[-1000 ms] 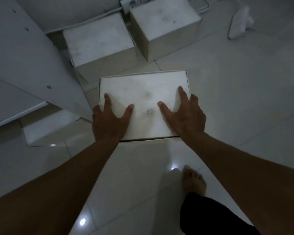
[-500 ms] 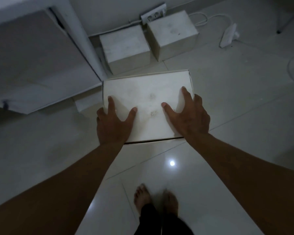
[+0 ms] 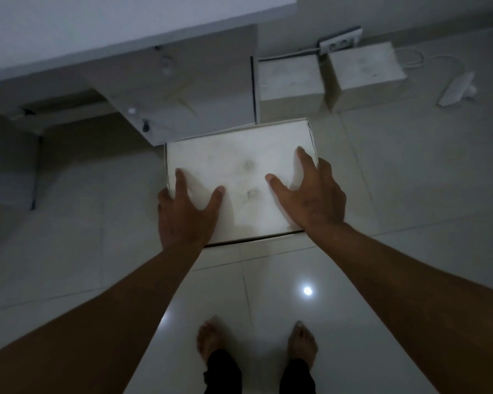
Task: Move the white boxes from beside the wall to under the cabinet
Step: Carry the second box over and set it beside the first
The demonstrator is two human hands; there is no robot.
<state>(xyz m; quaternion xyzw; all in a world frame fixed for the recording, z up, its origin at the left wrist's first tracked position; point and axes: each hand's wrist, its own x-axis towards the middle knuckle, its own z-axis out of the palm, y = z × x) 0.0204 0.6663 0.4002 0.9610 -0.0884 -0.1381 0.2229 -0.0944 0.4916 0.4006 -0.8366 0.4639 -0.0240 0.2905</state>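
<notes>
I hold a flat white box (image 3: 239, 163) in front of me above the tiled floor, its top smudged with dark marks. My left hand (image 3: 187, 216) grips its near left corner, thumb on top. My right hand (image 3: 310, 197) grips its near right corner the same way. Two more white boxes stand by the wall: one (image 3: 289, 78) right beside the cabinet's side panel, the other (image 3: 365, 68) to its right. The white cabinet (image 3: 131, 29) fills the upper left, with a dark gap beneath it.
A power strip (image 3: 340, 42) lies against the wall behind the boxes. A white adapter with a cord (image 3: 456, 89) lies on the floor at the right. My bare feet (image 3: 211, 342) stand on glossy tiles at the bottom. A grey object (image 3: 9, 166) sits at the far left.
The view has pulled back and risen: the wall boxes look smaller and farther, more of the cabinet shows, and both feet stand side by side. Both hands keep the same grip on the box.
</notes>
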